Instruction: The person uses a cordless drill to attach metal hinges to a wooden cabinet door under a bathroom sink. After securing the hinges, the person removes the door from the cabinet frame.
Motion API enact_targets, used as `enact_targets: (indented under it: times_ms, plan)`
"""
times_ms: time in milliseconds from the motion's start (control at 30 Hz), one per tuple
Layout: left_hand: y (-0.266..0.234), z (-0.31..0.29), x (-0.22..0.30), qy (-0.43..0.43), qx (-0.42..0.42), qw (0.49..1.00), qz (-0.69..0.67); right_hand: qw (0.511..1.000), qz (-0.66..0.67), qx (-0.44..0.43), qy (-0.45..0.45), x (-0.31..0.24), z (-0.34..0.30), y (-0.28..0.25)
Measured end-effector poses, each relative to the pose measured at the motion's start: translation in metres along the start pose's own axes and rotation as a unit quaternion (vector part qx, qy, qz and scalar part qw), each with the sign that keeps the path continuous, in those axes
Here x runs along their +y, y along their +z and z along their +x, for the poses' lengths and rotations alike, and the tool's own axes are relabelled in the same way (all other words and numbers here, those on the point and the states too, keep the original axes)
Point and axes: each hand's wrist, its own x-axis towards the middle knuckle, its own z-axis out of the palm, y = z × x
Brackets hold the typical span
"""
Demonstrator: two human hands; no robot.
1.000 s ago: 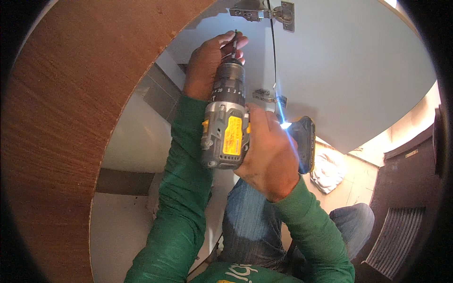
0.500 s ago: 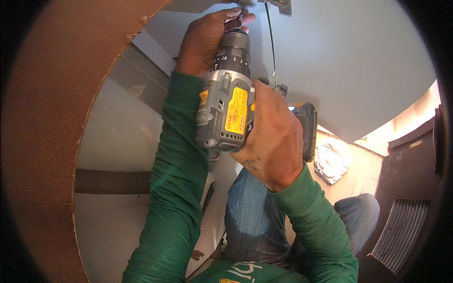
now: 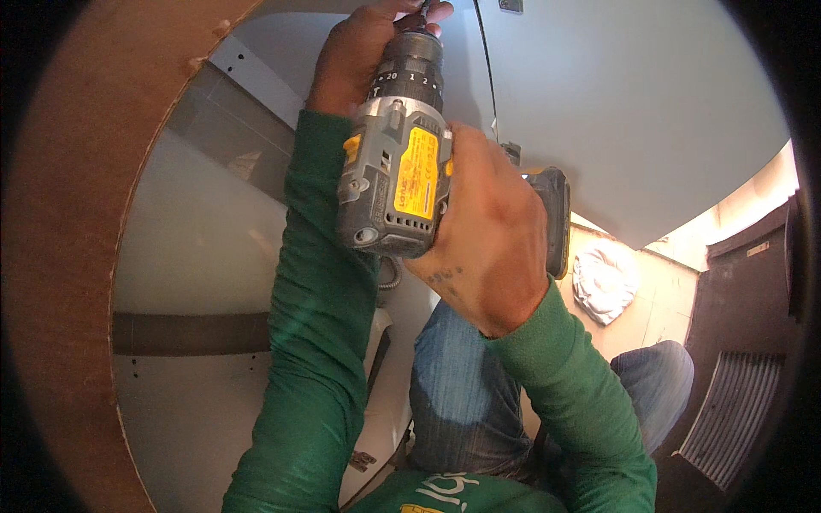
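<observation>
My right hand [image 3: 492,214] is wrapped round the handle of a grey and black cordless drill [image 3: 385,171] with a yellow label. Its battery [image 3: 558,222] sticks out to the right of that hand. The drill points up and away, toward the top edge of the view. At its front end, my left hand [image 3: 349,60] has its fingers closed about the drill bit [image 3: 425,10] just ahead of the chuck [image 3: 415,51]. The tip of the bit and part of those fingers are cut off by the upper edge.
A brown board [image 3: 68,214] with a rough edge curves along the left. Pale panels [image 3: 633,103] stand at the right, with a metal hinge part [image 3: 510,5] at the top. A bundled white cloth [image 3: 605,278] lies on the floor, near a dark surface with a slatted grille [image 3: 734,415].
The drill and both hands have shifted slightly up and left in view. More of the left fingers is now cut off at the top. Both holds look the same.
</observation>
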Motion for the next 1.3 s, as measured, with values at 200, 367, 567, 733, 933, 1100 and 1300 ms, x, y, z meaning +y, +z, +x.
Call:
enact_targets:
  times_ms: [200,367,567,733,933,1100,1300]
  plan:
    - [-0.001,-0.01,0.003,0.002,0.011,1.0,0.009,0.999,0.025,0.021,0.003,-0.006,0.0,0.003]
    - [0.001,-0.029,0.002,0.023,0.022,0.999,0.021,0.999,0.018,0.012,0.026,-0.012,0.005,-0.003]
    - [0.08,-0.165,-0.034,0.195,0.161,0.958,-0.132,0.998,0.009,0.005,0.058,-0.019,0.005,-0.001]
    - [0.097,-0.158,-0.046,0.254,0.234,0.933,0.097,0.998,0.023,-0.017,0.062,-0.013,0.002,-0.002]
    - [0.083,-0.152,-0.045,0.266,0.227,0.924,0.154,0.996,0.053,0.003,0.073,-0.016,-0.001,0.012]
    - [0.078,-0.15,-0.043,0.282,0.244,0.899,0.229,0.991,0.1,0.038,0.074,-0.014,0.004,0.016]
    - [0.087,-0.152,-0.042,0.284,0.236,0.91,0.189,0.993,0.089,0.012,0.071,-0.017,-0.001,0.007]
